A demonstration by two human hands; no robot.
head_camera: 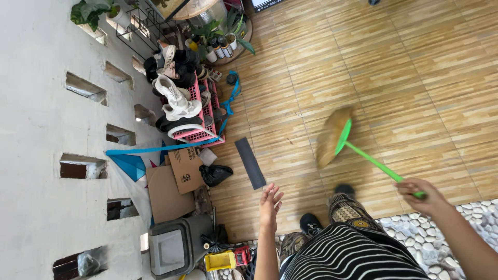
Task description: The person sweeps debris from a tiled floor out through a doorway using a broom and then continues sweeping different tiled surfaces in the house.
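The right hand (419, 189) is clenching around the end of a broom's green handle (374, 164), and the handle is slanting up and to the left to the broom's straw-coloured head (332, 136), which is showing blurred over the wooden floor (394, 67). The left hand (270, 203) is hanging free in front of the body with its fingers spread, grasping nothing, just below a flat dark grey rectangular mat (250, 163) lying on the floor. Between the arms a black-and-white striped garment (353, 254) is filling the lower middle, and two dark shoes (311, 224) are showing on the floor above it. To the right, pale pebbles (446, 233) are bordering the floor. Along the white wall (36, 129) with its rectangular openings, a pink rack (199, 132) is carrying white and black shoes. Below the rack two brown cardboard boxes (176, 181) are lying flattened, each bearing a small dark printed mark, with a black plastic bag (215, 173) just beside them. A blue strap (171, 147) is running from the wall past the rack. Lower down, a grey bin (176, 246) is standing near a small yellow box (219, 261). At the top, potted plants (218, 36) are grouped near a round stand.
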